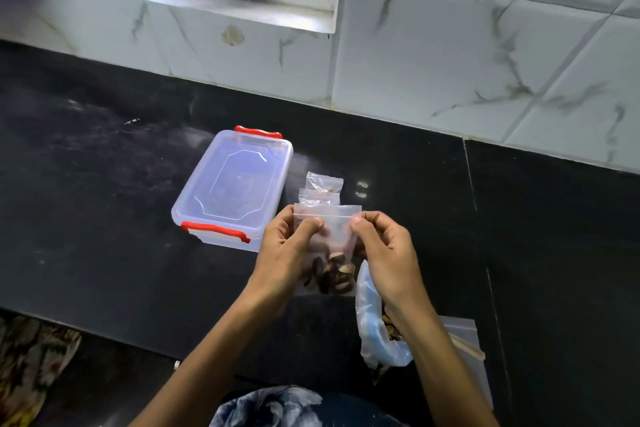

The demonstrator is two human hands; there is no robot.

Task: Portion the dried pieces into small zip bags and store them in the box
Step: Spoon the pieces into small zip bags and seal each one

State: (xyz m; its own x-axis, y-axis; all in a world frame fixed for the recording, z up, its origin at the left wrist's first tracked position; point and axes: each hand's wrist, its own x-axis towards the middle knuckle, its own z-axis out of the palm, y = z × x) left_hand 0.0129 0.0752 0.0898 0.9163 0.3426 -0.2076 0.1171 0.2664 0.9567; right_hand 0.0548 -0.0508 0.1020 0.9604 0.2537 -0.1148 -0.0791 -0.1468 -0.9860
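Dried pieces (332, 274) sit at the bottom of the small bag (327, 229) you hold up over the counter (104, 201). Your left hand (287, 246) and right hand (384, 253) pinch its top. Just behind, the box (232, 184) is closed.

Head view (wide-angle) looks down, close over countertop (104, 184).

Upright zip bag (329, 229), dried pieces (332, 274) inside

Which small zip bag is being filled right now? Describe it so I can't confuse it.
On the black counter, right of the red-latched clear box, both hands pinch one small zip bag upright. Unlike the flatter bags lying behind it, it holds dark dried pieces.
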